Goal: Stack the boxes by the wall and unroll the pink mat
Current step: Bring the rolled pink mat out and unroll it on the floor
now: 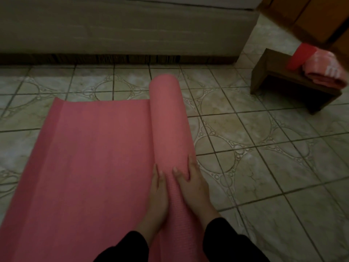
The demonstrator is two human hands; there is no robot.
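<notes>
Both hands flat on mat roll (171, 118)

The pink mat (90, 167) runs off the lower edge; right-hand cupboard (311, 16) blurred.

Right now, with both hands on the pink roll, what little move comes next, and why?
Probably push the rolled part a bit further right across the tiled floor. The pink mat lies flat only on the left, a thick roll remains, and the left hand and right hand both rest on its near end with floor free ahead.
</notes>
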